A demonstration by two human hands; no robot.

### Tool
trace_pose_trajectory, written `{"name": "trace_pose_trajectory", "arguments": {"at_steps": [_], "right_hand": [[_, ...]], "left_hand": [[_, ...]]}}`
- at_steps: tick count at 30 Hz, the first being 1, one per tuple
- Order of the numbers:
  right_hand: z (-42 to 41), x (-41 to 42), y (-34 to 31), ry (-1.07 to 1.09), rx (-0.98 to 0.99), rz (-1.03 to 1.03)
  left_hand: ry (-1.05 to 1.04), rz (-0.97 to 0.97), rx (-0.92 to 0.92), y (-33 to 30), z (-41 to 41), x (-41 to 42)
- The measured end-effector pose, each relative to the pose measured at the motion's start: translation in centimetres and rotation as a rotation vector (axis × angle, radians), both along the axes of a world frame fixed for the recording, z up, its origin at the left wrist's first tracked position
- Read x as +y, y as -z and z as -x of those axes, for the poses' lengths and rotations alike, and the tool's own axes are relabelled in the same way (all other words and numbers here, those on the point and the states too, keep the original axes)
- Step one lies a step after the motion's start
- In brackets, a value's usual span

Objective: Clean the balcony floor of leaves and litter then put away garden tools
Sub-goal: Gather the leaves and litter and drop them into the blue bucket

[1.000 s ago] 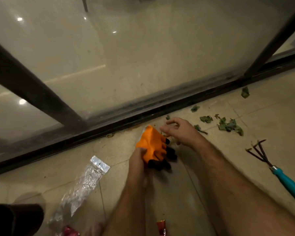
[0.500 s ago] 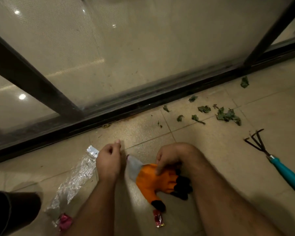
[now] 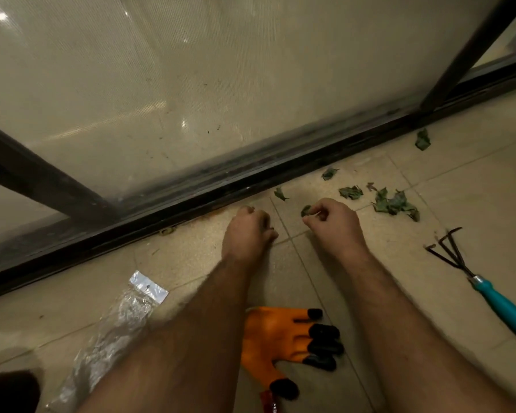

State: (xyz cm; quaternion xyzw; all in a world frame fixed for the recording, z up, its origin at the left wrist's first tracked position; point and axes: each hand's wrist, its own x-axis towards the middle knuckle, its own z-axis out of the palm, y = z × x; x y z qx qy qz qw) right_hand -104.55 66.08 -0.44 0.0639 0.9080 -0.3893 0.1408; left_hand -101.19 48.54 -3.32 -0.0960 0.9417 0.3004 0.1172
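My right hand [image 3: 332,223] pinches a small green leaf [image 3: 305,210] just above the tiled floor near the door track. My left hand [image 3: 248,229] is curled beside it, fingertips down on the tile; whether it holds anything I cannot tell. Several more green leaves [image 3: 395,202] lie scattered to the right along the track. An orange glove with black fingertips [image 3: 280,338] lies flat on the floor between my forearms. A hand rake with a teal handle [image 3: 489,296] lies at the right.
A crumpled clear plastic bag [image 3: 113,335] lies at the lower left. A red wrapper [image 3: 268,405] peeks out at the bottom edge under the glove. The dark sliding-door track [image 3: 191,201] and mesh screen run across the back. A dark object [image 3: 9,391] fills the bottom-left corner.
Both hands let go of the orange glove, which now lies on the floor, and moved forward to the leaves by the track. My right hand has picked up a leaf.
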Motion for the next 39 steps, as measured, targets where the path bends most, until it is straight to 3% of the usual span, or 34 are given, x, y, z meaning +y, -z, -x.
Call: {"name": "trace_pose_trajectory", "arguments": {"at_steps": [6,11,13,17,21,32,39], "right_hand": [[0.4,-3.4,1.7,0.044,0.120,-0.007],[1.8,-6.5,2.6,-0.012,0.238,-0.144],[2.8,-7.1,3.0,-0.039,0.262,-0.185],[3.9,-7.6,3.7,-0.075,0.252,-0.258],[3.9,-7.5,3.5,-0.046,0.285,-0.285],[3.8,-1.0,1.4,0.356,0.130,0.317],[2.8,0.6,1.7,0.177,0.057,0.035]], "left_hand": [[-0.073,0.053,0.113,1.3,-0.6,0.8],[-0.444,-0.169,0.131,0.5,-1.5,-0.6],[-0.503,-0.230,0.114,0.6,-1.8,-2.1],[-0.528,-0.299,0.125,0.8,-1.3,-3.7],[-0.411,-0.199,0.115,0.9,0.2,-3.4],[-0.221,0.007,0.160,1.2,2.5,-1.2],[-0.353,0.032,0.088,0.9,3.7,0.0]]}}
